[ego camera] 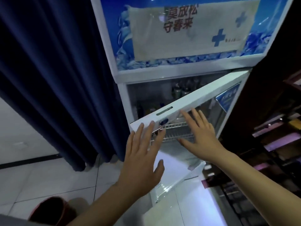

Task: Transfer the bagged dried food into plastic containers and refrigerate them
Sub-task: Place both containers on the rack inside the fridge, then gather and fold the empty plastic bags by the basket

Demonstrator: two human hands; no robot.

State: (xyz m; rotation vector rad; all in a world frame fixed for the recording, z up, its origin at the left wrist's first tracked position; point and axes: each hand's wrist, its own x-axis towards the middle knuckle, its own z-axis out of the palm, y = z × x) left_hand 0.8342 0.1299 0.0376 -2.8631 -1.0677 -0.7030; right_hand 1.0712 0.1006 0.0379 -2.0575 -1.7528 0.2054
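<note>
A white display fridge (120,101) with a blue ice-patterned top panel stands in front of me. Its glass door (192,101) is ajar, hinged at the right. My left hand (143,157) lies flat with spread fingers on the door's left edge. My right hand (200,132) is flat with spread fingers against the glass. Both hands hold nothing. Through the gap I see bottles (177,92) on an upper shelf and a white wire shelf (177,129) lower down. No bags or plastic containers are in view.
A dark blue curtain (57,79) hangs left of the fridge down to the white tiled floor (48,180). Dark shelving (276,144) with goods stands close on the right. A reddish round object (48,211) sits on the floor at bottom left.
</note>
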